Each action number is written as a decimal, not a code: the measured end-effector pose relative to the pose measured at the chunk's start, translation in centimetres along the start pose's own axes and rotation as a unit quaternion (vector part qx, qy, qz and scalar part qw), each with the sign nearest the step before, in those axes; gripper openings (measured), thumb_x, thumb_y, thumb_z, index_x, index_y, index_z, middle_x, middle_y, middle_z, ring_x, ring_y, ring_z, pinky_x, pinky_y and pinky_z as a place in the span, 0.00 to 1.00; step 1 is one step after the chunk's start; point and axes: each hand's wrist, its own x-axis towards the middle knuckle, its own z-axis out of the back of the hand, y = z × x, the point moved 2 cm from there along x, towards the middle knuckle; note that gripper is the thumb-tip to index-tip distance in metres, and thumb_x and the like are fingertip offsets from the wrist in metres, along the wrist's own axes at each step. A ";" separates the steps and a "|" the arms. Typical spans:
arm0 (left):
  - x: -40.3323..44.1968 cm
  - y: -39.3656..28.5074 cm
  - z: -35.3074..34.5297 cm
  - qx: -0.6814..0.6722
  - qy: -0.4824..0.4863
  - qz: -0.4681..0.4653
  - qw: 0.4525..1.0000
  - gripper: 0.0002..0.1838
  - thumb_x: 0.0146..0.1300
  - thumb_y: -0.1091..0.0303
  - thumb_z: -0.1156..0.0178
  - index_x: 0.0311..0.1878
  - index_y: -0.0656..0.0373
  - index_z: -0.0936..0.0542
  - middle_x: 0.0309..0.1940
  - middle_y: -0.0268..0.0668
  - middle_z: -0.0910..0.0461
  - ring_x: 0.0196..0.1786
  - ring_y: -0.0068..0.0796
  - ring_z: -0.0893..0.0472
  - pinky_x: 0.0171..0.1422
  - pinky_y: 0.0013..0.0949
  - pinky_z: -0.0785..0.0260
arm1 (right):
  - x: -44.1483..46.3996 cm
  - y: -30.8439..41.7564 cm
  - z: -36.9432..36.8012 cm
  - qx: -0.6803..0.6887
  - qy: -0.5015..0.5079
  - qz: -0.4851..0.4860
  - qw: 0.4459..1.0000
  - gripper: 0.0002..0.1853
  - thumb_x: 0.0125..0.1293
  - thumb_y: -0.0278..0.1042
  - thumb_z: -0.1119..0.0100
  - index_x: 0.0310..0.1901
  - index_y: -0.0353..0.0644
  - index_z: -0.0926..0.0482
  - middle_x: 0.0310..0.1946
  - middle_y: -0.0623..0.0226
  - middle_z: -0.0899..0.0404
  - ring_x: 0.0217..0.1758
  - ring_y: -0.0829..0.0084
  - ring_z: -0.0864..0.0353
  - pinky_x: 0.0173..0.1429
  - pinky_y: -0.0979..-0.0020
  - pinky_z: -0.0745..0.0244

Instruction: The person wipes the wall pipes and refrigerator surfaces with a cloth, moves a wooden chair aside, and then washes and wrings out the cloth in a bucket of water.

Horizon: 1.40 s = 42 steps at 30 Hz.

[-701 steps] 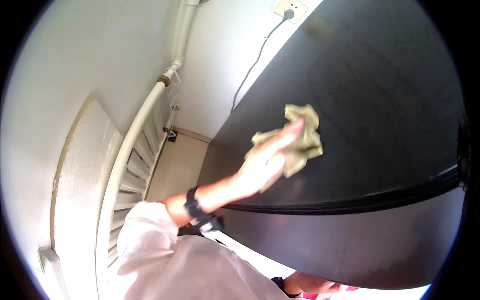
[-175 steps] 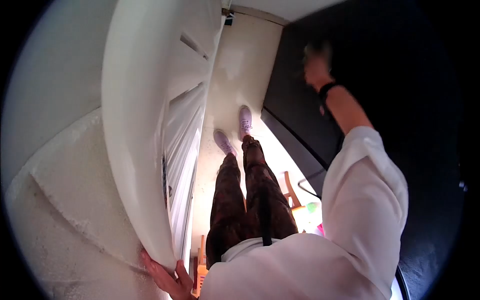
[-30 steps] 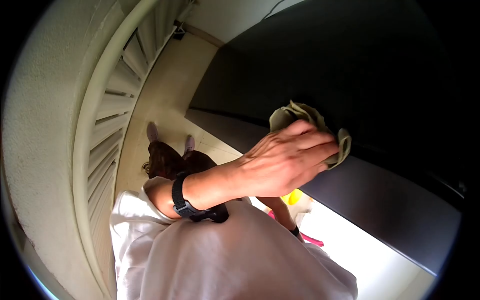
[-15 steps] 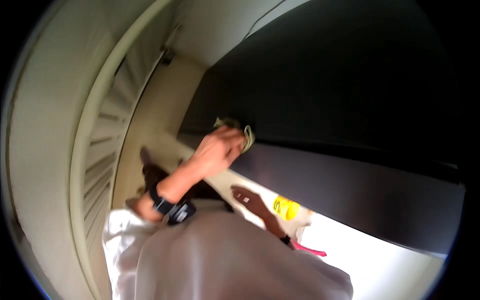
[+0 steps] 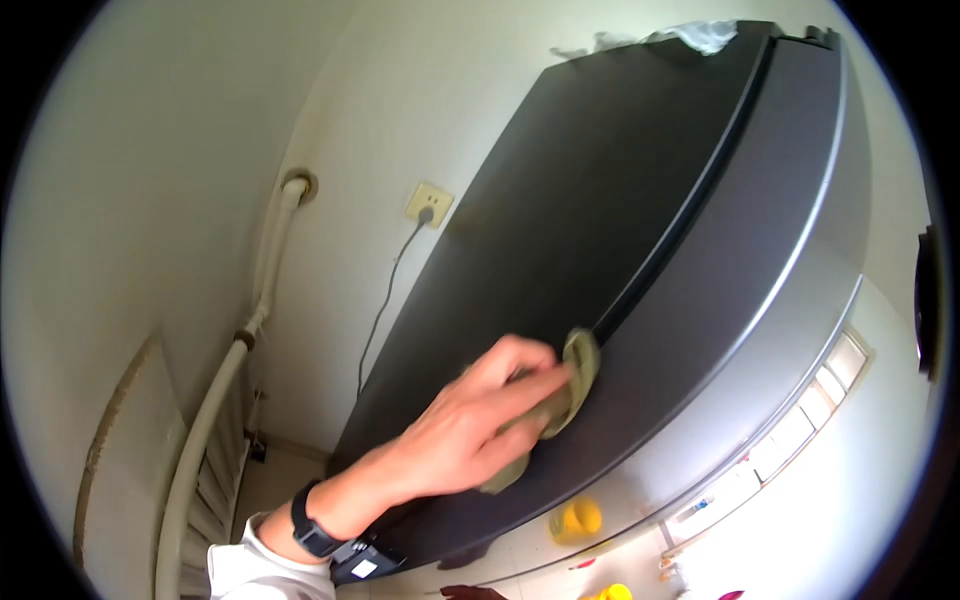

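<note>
Shifted rightward in view since half a second ago, your cloth [image 5: 583,375] sits against the fridge [image 5: 540,200], beside the dark seam [image 5: 690,225] between side panel and door [image 5: 745,240]. Your view has also tilted up, so how far the cloth itself travelled is hard to tell.

It is drab green and bunched, with one fold standing beyond your fingertips and a loose edge showing below your hand. Judging by its creases, it should be light, soft and limp, with nothing to break; whether it is damp you cannot tell. Take hold at the bunched middle, because a loose edge would probably flop.

Your left hand [image 5: 455,430] is partly closed, back toward you, its fingers bent over the cloth and gripping it. A black band [image 5: 310,522] circles that wrist, below it a white sleeve [image 5: 265,570].

At the bottom edge, a dark sliver seems to be your right hand [image 5: 472,593]; whether it holds anything cannot be told.

Farther out, the glossy door mirrors bright windows. A crumpled pale sheet [image 5: 708,37] lies atop the fridge. Left of it, a cord [image 5: 385,300] hangs from a wall socket [image 5: 430,200], and beyond runs a white pipe [image 5: 200,440].
</note>
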 end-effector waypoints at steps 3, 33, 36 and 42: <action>8.6 -0.9 0.2 -0.003 -0.018 -0.114 0.993 0.20 0.57 0.77 0.43 0.55 0.64 0.27 0.47 0.42 0.30 0.49 0.38 0.27 0.52 0.33 0.33 | 1.3 2.0 2.7 -0.019 -0.006 -0.006 1.000 0.19 0.68 0.46 0.48 0.56 0.50 0.25 0.48 0.68 0.20 0.46 0.70 0.19 0.50 0.67 0.25; 5.6 -4.2 -3.5 0.076 0.073 -0.120 0.987 0.30 0.69 0.59 0.52 0.71 0.56 0.44 0.71 0.49 0.46 0.71 0.50 0.42 0.71 0.47 0.49 | 4.0 3.3 9.1 -0.088 -0.013 0.024 0.996 0.19 0.68 0.48 0.52 0.55 0.50 0.26 0.48 0.64 0.21 0.48 0.64 0.21 0.49 0.65 0.26; 15.8 -7.3 -3.7 0.112 0.031 -0.231 0.966 0.31 0.70 0.54 0.54 0.71 0.59 0.44 0.71 0.47 0.47 0.73 0.45 0.44 0.73 0.44 0.51 | 3.6 3.5 10.0 -0.090 -0.018 0.029 0.995 0.19 0.68 0.48 0.53 0.55 0.50 0.26 0.48 0.64 0.21 0.48 0.64 0.21 0.49 0.65 0.26; 24.5 -10.1 -5.7 0.074 -0.032 -0.196 0.977 0.28 0.71 0.55 0.55 0.67 0.64 0.38 0.68 0.49 0.40 0.71 0.42 0.40 0.72 0.34 0.49 | 2.7 1.9 11.0 -0.080 -0.025 0.039 0.996 0.19 0.68 0.48 0.53 0.55 0.50 0.26 0.47 0.63 0.21 0.48 0.63 0.21 0.49 0.64 0.26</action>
